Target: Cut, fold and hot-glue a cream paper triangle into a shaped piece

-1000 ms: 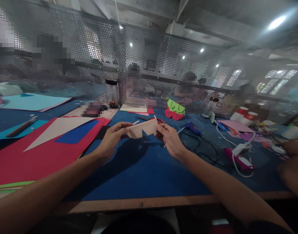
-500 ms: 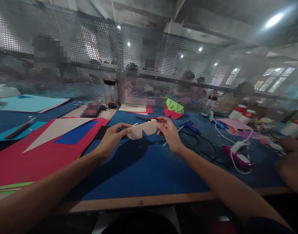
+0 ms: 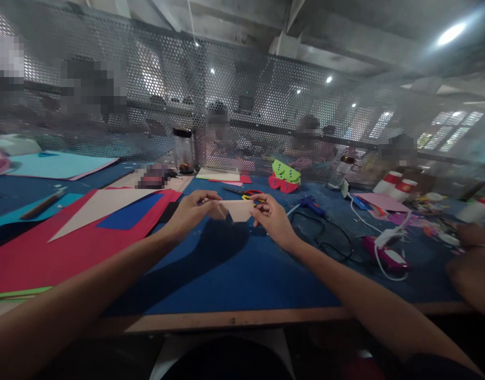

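Between both hands, above the blue table, is a cream paper cutout (image 3: 240, 212) with angled lower edges and a notch near its middle. My left hand (image 3: 193, 212) pinches its left end, and my right hand (image 3: 269, 215) pinches the right end; fingertips cover both ends. Just behind the right hand lie red-and-yellow-handled scissors (image 3: 248, 194). Farther back stand green and red paper masks (image 3: 285, 174) with blue dots, the green one above the red.
Red sheets (image 3: 103, 258) carry cream and blue pieces at left, beside a brown-handled tool (image 3: 42, 204). At right are a blue glue gun (image 3: 313, 206) with its black cord, a magenta device (image 3: 387, 254), paper cups and scraps. A bystander's arm (image 3: 474, 269) rests at far right.
The cream paper has been turned, its upper edge now level and its faces angled differently. Both hands have shifted slightly, and more of the scissors shows behind them.
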